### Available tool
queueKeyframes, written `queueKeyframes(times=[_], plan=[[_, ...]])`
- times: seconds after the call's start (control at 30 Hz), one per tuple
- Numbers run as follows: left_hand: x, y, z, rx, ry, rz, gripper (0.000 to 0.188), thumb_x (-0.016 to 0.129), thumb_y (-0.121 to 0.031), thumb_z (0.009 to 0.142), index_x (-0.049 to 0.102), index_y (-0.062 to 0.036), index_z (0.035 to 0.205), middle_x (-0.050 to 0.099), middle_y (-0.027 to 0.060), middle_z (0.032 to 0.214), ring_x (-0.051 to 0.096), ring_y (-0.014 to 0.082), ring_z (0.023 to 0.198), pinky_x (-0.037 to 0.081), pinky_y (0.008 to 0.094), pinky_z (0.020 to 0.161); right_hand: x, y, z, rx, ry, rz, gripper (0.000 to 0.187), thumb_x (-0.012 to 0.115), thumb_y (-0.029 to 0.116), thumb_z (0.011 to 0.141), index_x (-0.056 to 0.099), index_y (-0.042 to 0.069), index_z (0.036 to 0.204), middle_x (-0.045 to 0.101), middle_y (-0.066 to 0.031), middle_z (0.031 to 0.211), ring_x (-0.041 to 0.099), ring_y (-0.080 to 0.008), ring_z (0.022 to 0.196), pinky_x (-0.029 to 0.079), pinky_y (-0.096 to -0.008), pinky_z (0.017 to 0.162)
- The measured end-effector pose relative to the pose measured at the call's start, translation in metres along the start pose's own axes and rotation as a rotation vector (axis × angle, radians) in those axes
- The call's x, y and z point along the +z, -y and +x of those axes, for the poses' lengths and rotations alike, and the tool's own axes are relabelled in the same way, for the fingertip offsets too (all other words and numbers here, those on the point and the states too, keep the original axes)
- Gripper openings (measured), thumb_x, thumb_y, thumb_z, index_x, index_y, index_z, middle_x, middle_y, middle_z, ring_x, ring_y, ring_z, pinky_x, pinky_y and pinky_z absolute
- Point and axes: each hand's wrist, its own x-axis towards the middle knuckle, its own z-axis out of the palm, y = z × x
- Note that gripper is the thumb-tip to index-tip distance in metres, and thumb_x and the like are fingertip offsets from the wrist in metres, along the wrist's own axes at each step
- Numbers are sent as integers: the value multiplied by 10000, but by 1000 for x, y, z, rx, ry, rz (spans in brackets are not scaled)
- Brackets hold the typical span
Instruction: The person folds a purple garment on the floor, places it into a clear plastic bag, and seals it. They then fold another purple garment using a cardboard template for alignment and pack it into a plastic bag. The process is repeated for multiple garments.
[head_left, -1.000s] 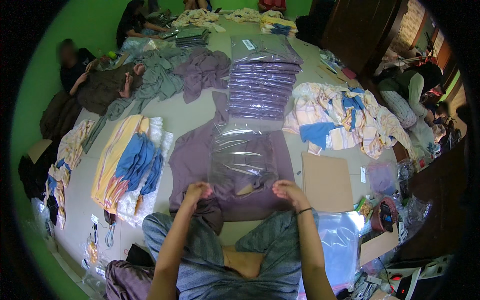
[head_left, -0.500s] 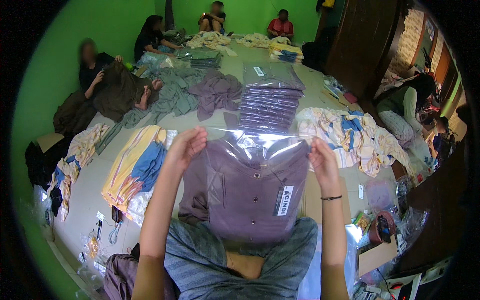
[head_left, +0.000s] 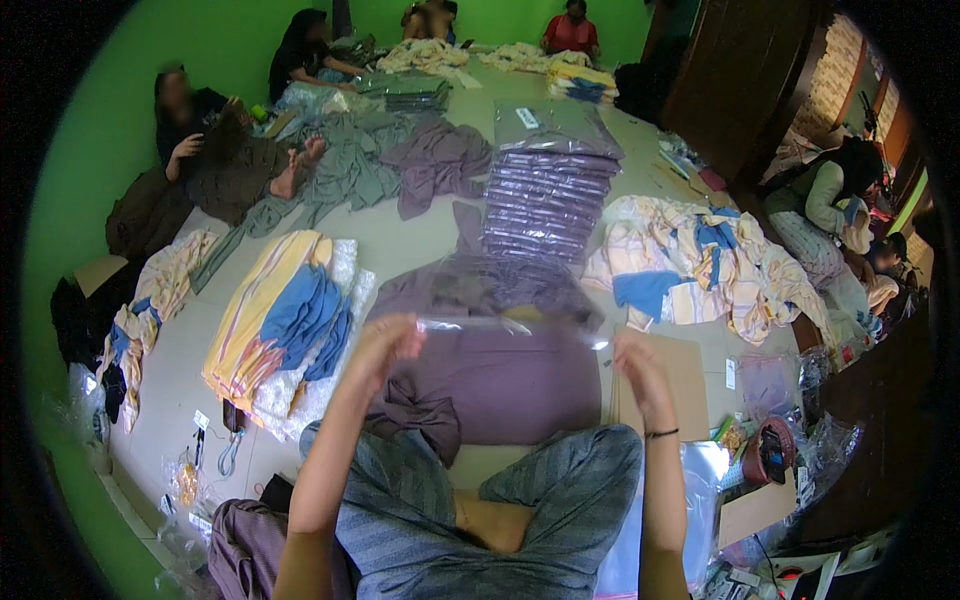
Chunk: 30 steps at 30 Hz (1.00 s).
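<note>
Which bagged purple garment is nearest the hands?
The single bagged garment, spanning between the left hand and right hand; the others lie piled in the tall purple stack beyond it.

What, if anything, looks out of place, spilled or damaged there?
I see nothing clearly spilled or damaged. The striped cloth heap looks untidy, crumpled right of the neat wrapped stack. The clear packet between the left hand and right hand is too blurred to check.

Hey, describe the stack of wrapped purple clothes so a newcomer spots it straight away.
On the pale floor, look ahead, beyond the left hand and right hand. There stands a tall pile of folded purple garments in shiny clear plastic, unlike the loose purple cloth to its left.
</note>
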Motion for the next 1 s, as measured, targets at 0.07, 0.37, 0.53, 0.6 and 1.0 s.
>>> queueKeyframes(times=[0.07,0.37,0.53,0.6,1.0], plan=[[-21,45,-4,-327,84,298,223,525,-235,786,583,-20,800,604,63,716,556,107,565,448,219,498,-10,-47,-16,253,106,-351,98,528,79,741,572,11,797,576,-50,732,517,-113,599,428,-222,563],[-35,205,40,-94,-265,513,323,610,-233,691,567,29,875,585,166,856,572,257,790,435,329,685,74,-145,-21,-137,191,-1025,210,554,95,718,570,25,916,594,-151,855,569,-300,798,450,-345,703],[-45,217,36,-249,-253,693,296,622,-166,698,573,42,903,599,160,797,588,234,692,457,311,645,141,-172,-15,-138,334,-821,151,528,68,737,574,50,880,580,-122,877,555,-289,787,440,-332,684],[-51,209,26,-360,-175,323,263,617,-148,714,580,53,880,603,140,772,586,205,671,464,277,625,160,-180,-15,-182,333,-766,128,528,85,746,577,52,859,567,-115,845,547,-287,776,434,-339,669],[-52,195,17,-480,-225,-8,139,575,-43,691,599,59,783,596,100,701,560,144,586,457,217,555,208,-198,-12,-259,272,-1070,117,527,187,747,565,78,764,506,-81,778,545,-262,690,436,-347,568]])
